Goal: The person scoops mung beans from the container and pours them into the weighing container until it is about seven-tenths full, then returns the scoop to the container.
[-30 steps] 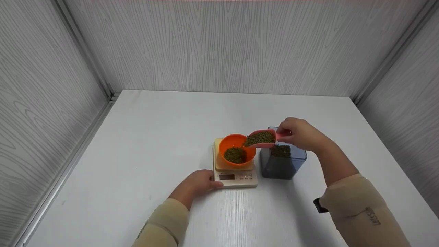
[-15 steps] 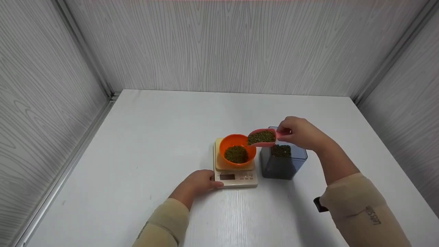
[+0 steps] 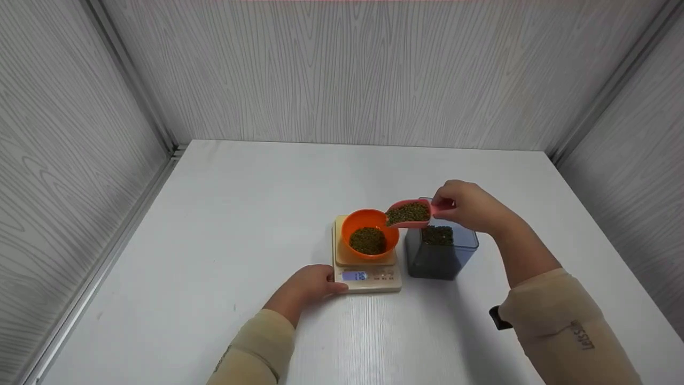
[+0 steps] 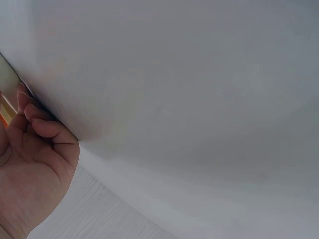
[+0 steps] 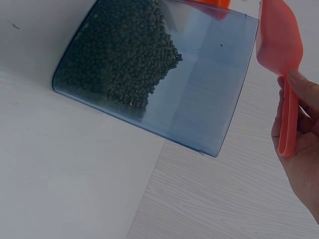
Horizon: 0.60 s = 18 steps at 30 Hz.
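In the head view, my right hand (image 3: 465, 206) grips the handle of a pink scoop (image 3: 422, 224) heaped with small green beans, probably mung beans. The scoop's lip is over the right rim of an orange bowl (image 3: 346, 235), which holds a pile of the same beans. Under the bowl is a kitchen scale (image 3: 393, 286), its display (image 3: 354, 276) lit with digits like 176. My left hand (image 3: 311, 283) holds the scale's front left corner. In the left wrist view, that hand's fingers (image 4: 47, 128) curl against the scale's side.
Right of the scale stands a clear bluish container (image 3: 435, 262), with the scoop and right hand above its back part. It holds more beans (image 5: 124, 59), seen through its wall in the right wrist view. White wood-grain panels (image 3: 342, 69) enclose the white table (image 3: 256, 198).
The scoop has risen slightly and its lip has drawn back a little to the right. Beans in the bowl look slightly more spread. The scale's display, dark before, is now lit.
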Each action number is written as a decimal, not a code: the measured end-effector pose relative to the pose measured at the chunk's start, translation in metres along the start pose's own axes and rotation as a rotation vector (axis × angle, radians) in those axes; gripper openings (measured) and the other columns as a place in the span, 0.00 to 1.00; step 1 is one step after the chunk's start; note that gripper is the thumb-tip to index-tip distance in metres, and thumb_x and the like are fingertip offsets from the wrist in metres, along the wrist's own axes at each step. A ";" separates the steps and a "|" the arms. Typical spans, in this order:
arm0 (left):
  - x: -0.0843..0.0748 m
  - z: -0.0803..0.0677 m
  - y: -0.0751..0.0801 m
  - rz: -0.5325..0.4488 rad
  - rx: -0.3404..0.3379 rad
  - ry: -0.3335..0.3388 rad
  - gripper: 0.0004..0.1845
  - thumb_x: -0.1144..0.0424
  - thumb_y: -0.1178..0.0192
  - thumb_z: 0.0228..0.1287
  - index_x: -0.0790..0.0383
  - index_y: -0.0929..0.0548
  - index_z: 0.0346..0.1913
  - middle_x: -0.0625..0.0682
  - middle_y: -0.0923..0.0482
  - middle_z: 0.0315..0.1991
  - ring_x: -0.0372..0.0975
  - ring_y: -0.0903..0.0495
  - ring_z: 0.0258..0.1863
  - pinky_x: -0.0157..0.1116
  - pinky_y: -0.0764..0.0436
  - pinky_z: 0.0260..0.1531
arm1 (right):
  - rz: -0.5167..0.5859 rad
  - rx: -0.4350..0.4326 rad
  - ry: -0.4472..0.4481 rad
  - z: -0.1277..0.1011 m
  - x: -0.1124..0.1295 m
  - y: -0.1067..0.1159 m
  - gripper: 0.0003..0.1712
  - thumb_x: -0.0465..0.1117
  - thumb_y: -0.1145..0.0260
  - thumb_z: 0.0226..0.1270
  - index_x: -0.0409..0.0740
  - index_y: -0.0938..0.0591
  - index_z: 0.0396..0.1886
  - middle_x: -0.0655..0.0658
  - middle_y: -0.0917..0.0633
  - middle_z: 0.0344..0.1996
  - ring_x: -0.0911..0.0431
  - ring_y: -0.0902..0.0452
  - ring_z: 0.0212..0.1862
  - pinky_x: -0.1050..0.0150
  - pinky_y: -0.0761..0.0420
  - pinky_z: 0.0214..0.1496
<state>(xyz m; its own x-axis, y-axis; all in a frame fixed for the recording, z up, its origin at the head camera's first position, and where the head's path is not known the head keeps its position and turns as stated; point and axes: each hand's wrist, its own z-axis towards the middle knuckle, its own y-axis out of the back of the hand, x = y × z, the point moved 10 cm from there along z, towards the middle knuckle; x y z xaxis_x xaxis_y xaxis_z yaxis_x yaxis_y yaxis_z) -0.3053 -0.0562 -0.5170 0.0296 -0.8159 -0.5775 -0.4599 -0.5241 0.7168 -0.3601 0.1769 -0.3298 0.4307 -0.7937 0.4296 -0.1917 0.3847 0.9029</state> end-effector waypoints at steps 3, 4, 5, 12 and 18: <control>-0.001 -0.001 0.000 -0.004 0.001 -0.001 0.16 0.45 0.38 0.54 0.54 0.22 0.33 0.48 0.27 0.28 0.41 0.30 0.32 0.41 0.31 0.39 | -0.003 -0.001 -0.002 0.000 0.000 0.000 0.06 0.33 0.34 0.57 0.41 0.19 0.35 0.46 0.23 0.33 0.54 0.29 0.35 0.59 0.27 0.37; -0.001 -0.001 0.000 -0.005 0.002 -0.001 0.16 0.44 0.38 0.54 0.54 0.23 0.32 0.48 0.27 0.27 0.41 0.30 0.32 0.41 0.31 0.39 | -0.006 -0.002 -0.003 0.000 0.000 0.001 0.06 0.33 0.34 0.56 0.41 0.19 0.35 0.46 0.23 0.33 0.54 0.29 0.35 0.59 0.26 0.36; -0.001 -0.001 0.000 -0.005 0.003 -0.002 0.16 0.44 0.38 0.54 0.54 0.23 0.32 0.48 0.27 0.27 0.41 0.30 0.31 0.40 0.31 0.38 | -0.009 -0.003 -0.005 0.000 -0.001 0.001 0.06 0.34 0.34 0.56 0.41 0.19 0.35 0.46 0.23 0.32 0.53 0.29 0.35 0.60 0.26 0.36; -0.002 -0.001 0.001 0.015 -0.001 -0.011 0.17 0.44 0.39 0.54 0.54 0.24 0.30 0.48 0.28 0.26 0.41 0.30 0.31 0.40 0.31 0.37 | -0.023 0.001 -0.005 0.000 -0.001 0.001 0.06 0.34 0.34 0.56 0.42 0.19 0.35 0.46 0.23 0.33 0.53 0.29 0.35 0.60 0.26 0.37; -0.002 -0.001 0.000 0.015 0.000 -0.021 0.16 0.44 0.39 0.55 0.54 0.24 0.31 0.48 0.27 0.27 0.41 0.30 0.31 0.41 0.31 0.38 | -0.022 0.010 -0.010 0.001 0.000 0.000 0.06 0.34 0.34 0.56 0.42 0.19 0.35 0.46 0.23 0.32 0.53 0.29 0.35 0.60 0.25 0.36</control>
<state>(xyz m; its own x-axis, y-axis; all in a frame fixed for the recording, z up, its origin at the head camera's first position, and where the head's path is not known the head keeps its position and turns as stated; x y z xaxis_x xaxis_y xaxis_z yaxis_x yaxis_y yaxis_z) -0.3045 -0.0546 -0.5152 0.0042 -0.8180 -0.5751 -0.4601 -0.5122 0.7252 -0.3612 0.1763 -0.3300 0.4259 -0.8069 0.4093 -0.1908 0.3621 0.9124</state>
